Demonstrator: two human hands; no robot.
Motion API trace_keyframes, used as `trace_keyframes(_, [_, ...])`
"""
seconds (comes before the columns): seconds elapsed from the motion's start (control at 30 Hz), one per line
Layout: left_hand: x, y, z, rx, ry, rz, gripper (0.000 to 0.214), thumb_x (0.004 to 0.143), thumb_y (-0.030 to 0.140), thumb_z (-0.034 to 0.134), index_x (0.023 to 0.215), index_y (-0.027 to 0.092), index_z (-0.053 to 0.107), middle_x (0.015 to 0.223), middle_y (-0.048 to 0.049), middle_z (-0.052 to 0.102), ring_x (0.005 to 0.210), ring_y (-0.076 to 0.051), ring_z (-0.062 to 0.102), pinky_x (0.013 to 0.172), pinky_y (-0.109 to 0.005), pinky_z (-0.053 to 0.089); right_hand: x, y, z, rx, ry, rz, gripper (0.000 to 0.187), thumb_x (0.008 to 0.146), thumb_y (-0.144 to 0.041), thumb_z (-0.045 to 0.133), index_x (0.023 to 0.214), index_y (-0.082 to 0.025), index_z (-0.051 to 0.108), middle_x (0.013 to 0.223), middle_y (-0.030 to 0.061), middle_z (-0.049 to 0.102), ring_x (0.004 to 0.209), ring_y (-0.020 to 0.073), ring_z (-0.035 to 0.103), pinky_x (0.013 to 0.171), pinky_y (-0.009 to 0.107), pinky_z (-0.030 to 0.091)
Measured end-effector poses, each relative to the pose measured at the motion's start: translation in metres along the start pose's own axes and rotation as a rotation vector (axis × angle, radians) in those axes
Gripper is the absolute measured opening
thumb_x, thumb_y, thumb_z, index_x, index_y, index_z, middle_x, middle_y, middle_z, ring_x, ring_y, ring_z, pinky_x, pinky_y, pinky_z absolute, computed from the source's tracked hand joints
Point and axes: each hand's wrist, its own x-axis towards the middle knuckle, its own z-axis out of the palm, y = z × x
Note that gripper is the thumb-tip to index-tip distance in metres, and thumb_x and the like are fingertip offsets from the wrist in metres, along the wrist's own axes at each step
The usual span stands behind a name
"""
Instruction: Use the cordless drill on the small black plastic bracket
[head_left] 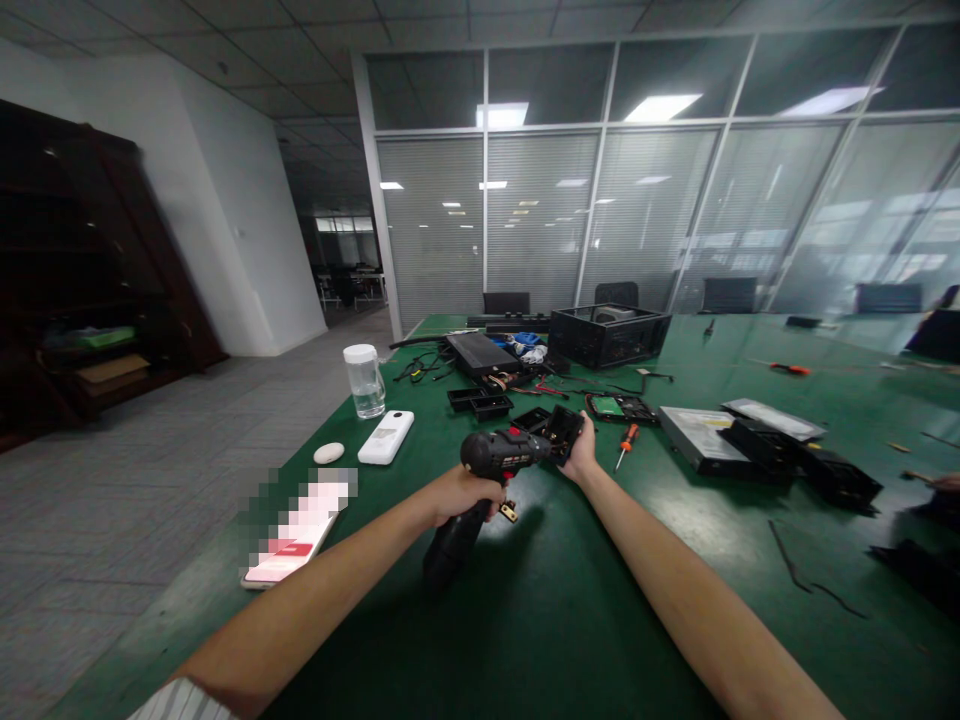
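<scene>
My left hand [466, 492] is wrapped round the grip of a black cordless drill [495, 453], its nose pointing right. The drill's tip meets or nearly meets a small black plastic housing [564, 432]; contact cannot be made out. That housing is held up by my right hand [582, 455], fingers closed on its right side. Under the drill, a small brass-coloured metal piece [508, 511] shows beside my left fingers. Just right of my right hand lies an orange-handled screwdriver [628, 440] on the green table [555, 640].
Left of the drill are a lidded water bottle [365, 382], a white power bank [386, 438] and a phone [300, 535]. Behind stand a black computer case [609, 338], small black trays [480, 402] and cables. Disk drives [705, 440] lie to the right, near another person's hand [946, 484].
</scene>
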Motion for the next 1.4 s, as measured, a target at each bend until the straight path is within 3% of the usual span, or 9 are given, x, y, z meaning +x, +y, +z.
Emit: trace_keyframes(1.4, [0.0002, -0.0007, -0.0008, 0.036, 0.000, 0.008, 0.006, 0.058, 0.016, 0.051, 0.061, 0.011, 0.053, 0.052, -0.0005, 0.051, 0.048, -0.010, 0.047, 0.050, -0.024, 0.037, -0.0033, -0.0010, 0.0031, -0.010, 0.003, 0.009, 0.051, 0.072, -0.061, 0.031, 0.076, -0.019, 0.059, 0.060, 0.0046, 0.061, 0.054, 0.0192, 0.057, 0.050, 0.032, 0.045])
